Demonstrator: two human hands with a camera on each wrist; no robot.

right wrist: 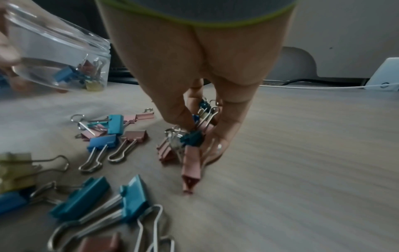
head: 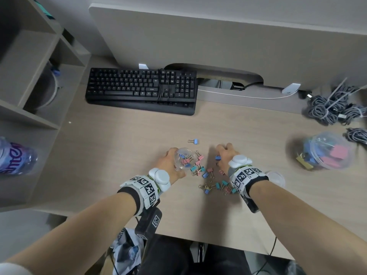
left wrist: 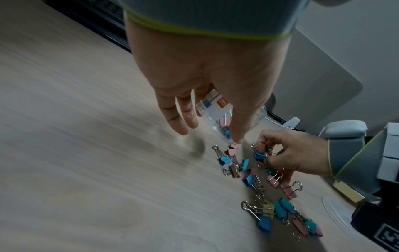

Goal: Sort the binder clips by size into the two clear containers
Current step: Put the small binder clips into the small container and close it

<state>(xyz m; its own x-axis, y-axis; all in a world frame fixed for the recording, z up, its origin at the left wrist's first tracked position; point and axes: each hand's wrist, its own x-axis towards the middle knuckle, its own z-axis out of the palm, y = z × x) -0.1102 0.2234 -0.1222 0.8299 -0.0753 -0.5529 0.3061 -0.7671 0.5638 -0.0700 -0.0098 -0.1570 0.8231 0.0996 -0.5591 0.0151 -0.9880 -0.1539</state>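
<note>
Clips (head: 206, 176) lie scattered on the counter (head: 119, 147) between both hands, the left hand (head: 168, 163) curled round a tilted small clear container (head: 183, 158) to catch those the right hand (head: 225, 155) pinches, while the larger container (head: 325, 150) sits far right.

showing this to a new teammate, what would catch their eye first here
First, the scatter of pastel binder clips on the desk between both hands. Next, the left hand gripping a small clear container, tilted, with a few clips inside, while the right hand pinches clips from the pile. Far right sits a bigger clear container holding larger clips.
</note>
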